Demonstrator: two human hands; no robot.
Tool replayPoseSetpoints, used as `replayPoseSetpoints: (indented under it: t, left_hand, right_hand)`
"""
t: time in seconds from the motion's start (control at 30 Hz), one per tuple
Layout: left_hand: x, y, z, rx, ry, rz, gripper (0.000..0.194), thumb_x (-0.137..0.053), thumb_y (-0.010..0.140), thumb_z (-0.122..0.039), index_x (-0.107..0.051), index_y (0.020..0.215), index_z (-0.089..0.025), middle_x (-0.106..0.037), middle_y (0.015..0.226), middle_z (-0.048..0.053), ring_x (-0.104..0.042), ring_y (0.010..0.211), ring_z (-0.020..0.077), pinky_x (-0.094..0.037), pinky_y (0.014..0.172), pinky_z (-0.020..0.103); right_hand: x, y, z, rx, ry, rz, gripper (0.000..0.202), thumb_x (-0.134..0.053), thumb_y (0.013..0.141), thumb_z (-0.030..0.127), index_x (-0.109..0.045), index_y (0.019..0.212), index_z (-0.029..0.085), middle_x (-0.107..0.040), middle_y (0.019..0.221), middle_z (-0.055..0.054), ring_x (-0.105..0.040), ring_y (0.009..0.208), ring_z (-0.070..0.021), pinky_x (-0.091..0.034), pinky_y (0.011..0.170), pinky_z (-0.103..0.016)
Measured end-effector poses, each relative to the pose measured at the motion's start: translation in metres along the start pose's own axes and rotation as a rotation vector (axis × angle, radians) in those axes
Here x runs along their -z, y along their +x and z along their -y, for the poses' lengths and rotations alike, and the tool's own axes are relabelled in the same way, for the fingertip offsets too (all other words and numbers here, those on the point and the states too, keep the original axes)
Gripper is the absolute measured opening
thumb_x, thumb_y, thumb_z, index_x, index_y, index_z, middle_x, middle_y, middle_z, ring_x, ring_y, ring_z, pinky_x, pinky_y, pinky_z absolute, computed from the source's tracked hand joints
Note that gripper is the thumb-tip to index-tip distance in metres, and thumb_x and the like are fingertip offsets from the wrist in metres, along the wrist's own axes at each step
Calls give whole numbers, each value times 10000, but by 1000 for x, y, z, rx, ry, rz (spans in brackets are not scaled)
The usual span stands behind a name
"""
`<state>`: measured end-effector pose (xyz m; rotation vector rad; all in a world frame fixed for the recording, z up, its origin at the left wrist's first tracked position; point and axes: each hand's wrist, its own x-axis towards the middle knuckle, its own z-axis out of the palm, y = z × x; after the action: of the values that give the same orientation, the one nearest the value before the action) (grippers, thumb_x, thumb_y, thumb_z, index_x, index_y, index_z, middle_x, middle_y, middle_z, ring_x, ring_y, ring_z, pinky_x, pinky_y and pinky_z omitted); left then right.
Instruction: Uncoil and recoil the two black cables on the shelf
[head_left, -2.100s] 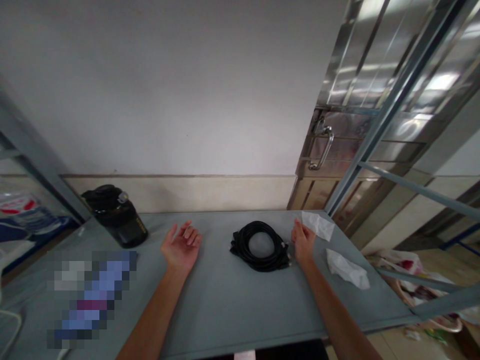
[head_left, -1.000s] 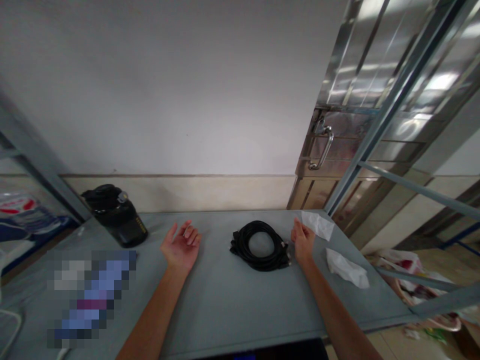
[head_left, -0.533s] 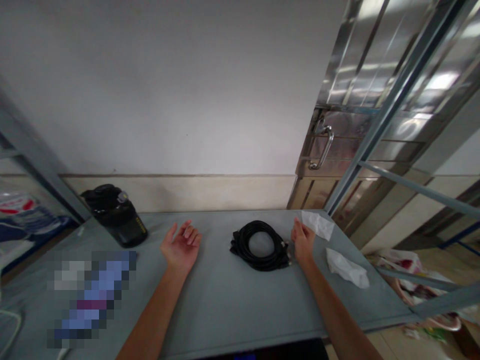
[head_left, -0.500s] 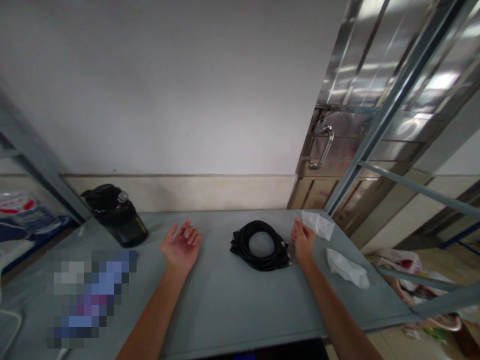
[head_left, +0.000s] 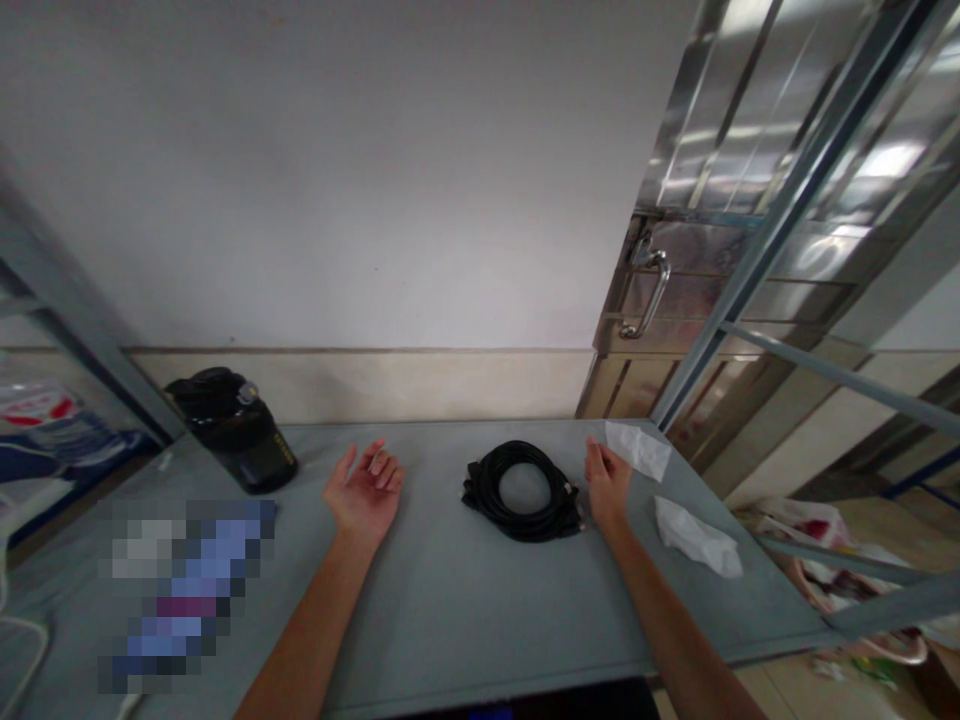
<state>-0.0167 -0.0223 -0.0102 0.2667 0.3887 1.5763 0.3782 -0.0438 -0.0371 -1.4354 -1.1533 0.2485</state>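
A coil of black cable [head_left: 517,530] lies on the grey table between my hands, its connector ends showing at the left and right sides. My left hand [head_left: 366,492] rests palm up to the left of the coil, fingers apart and slightly bent, holding nothing. Just right of the coil is my right hand [head_left: 607,478], turned on its side with its fingers curled in; nothing shows in it. Behind its fingertips lies a flat white tissue [head_left: 637,450], and a crumpled tissue [head_left: 696,538] sits to the right of that wrist.
A black bottle [head_left: 240,440] stands at the back left of the table [head_left: 480,620]. Nearer on the left is a blurred-out blue item [head_left: 202,580], with a white cord [head_left: 46,640] beside it. Metal frame posts [head_left: 739,290] rise at both sides; a wall closes off the back.
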Motion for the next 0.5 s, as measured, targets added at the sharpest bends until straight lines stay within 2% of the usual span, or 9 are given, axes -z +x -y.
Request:
replayPoseSetpoints:
  t: [0.07,0.13,0.27,0.33,0.43,0.5]
  left_hand:
    - [1,1,0,1,-8,-2,287,-566,1102,-350,-737,1053,-125,-471,669,-23,-454,518,134,-403,480,279]
    - [2,2,0,0,-8,5,296,-566,1103,-359,-738,1054,-124,-470,671,-24,-451,517,133,-400,481,276]
    - [4,3,0,-6,23,17,252,-631,1083,-381,-729,1023,-157,-475,667,-30,-450,516,134,-415,492,270]
    - [5,4,1,-8,39,20,238,-672,1068,-389,-705,970,-174,-474,670,-31,-450,515,131,-415,492,269]
    - [4,5,1,-7,55,21,275,-708,1051,-392,-632,867,-202,-466,673,-30,-442,513,128,-406,491,270]
    - [4,5,2,-5,60,27,319,-713,1047,-383,-575,813,-215,-447,669,-30,-438,516,128,-403,496,272]
  right_hand:
    - [3,-5,8,77,-19,18,670,-480,1068,806,-316,667,296,-357,604,31,-364,621,-178,-313,615,-337]
    - [4,-12,17,155,-28,90,644,-556,1048,772,-378,660,290,-404,612,18,-408,635,-187,-349,644,-343]
    - [3,-23,31,385,-42,343,491,-661,1055,609,-498,734,276,-519,680,4,-507,651,-189,-408,678,-347]
    - [2,-26,37,513,-80,448,413,-718,1044,555,-538,810,266,-584,759,-8,-562,729,-202,-442,736,-358]
    - [1,-27,42,625,-146,562,415,-825,990,566,-572,888,254,-666,869,-34,-619,867,-235,-478,871,-401]
    - [-1,-29,42,656,-175,642,496,-872,953,633,-566,879,250,-675,865,-26,-626,859,-231,-473,898,-408]
